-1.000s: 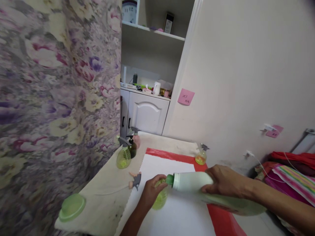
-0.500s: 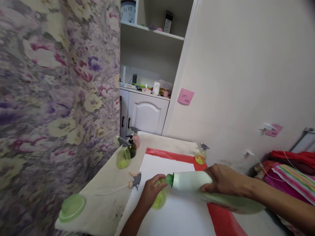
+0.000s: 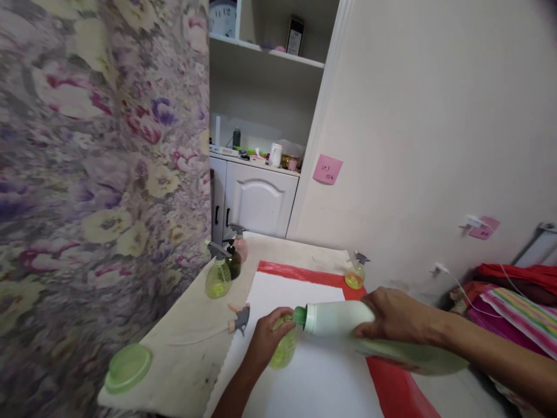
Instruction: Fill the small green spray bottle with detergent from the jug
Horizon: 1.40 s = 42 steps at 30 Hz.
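My left hand [image 3: 268, 339] is wrapped round the neck of a clear yellow-green spray bottle [image 3: 285, 348] with its top off. My right hand [image 3: 387, 316] grips a large pale green jug-like bottle [image 3: 335, 319], tipped nearly flat. Its green spout [image 3: 299, 316] meets the mouth of the small bottle; whether liquid flows, I cannot make out. A grey and peach spray head [image 3: 239, 319] with a long clear tube lies to the left of my left hand. Farther left, a green cap [image 3: 127, 368] rests near the table's edge.
A green spray bottle [image 3: 218, 278], a dark pump bottle [image 3: 234, 262] and a pink spray bottle [image 3: 240, 247] stand at the back left. Another spray bottle [image 3: 355, 274] with yellow liquid stands at the back right. White paper [image 3: 322, 377] lies over a red sheet [image 3: 300, 273].
Both hands and the two bottles keep nearly the same pose. The view has shifted very slightly.
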Motion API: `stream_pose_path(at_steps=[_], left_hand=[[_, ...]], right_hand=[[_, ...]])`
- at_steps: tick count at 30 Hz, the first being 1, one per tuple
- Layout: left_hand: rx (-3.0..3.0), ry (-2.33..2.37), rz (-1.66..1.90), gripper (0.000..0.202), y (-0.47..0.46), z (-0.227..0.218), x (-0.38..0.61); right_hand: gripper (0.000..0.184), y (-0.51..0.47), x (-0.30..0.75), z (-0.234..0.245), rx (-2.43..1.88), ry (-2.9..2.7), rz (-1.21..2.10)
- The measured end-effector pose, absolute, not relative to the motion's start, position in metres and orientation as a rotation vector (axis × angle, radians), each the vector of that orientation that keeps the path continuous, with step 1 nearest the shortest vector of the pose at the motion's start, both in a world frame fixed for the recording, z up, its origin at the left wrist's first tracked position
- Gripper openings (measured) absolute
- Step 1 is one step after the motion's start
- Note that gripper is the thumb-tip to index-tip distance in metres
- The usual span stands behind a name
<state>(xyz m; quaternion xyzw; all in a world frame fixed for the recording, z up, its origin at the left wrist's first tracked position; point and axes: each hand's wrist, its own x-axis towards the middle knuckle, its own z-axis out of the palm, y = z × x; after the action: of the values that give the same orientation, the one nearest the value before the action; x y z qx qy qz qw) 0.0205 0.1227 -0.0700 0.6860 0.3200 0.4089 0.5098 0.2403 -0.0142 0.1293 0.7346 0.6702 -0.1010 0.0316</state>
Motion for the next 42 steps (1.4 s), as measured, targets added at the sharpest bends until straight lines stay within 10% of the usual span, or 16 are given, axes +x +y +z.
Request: stream_pose_path(at_steps=[12, 24, 42], left_hand=[[1.631, 0.75, 0.997, 0.023, 0.13, -0.081, 0.021], [1.661, 0.771, 1.002, 0.026, 0.122, -0.076, 0.021], [1.754, 0.886, 0.935, 0.032, 0.132, -0.087, 0.013]], right_hand=[[0.037, -0.018, 0.256, 0.103, 2.381, 2.142, -0.567], [0.043, -0.025, 0.285, 0.061, 2.773, 2.23, -1.557], [0.052, 0.084, 0.285, -0.039, 3.413, 2.322, -1.165]])
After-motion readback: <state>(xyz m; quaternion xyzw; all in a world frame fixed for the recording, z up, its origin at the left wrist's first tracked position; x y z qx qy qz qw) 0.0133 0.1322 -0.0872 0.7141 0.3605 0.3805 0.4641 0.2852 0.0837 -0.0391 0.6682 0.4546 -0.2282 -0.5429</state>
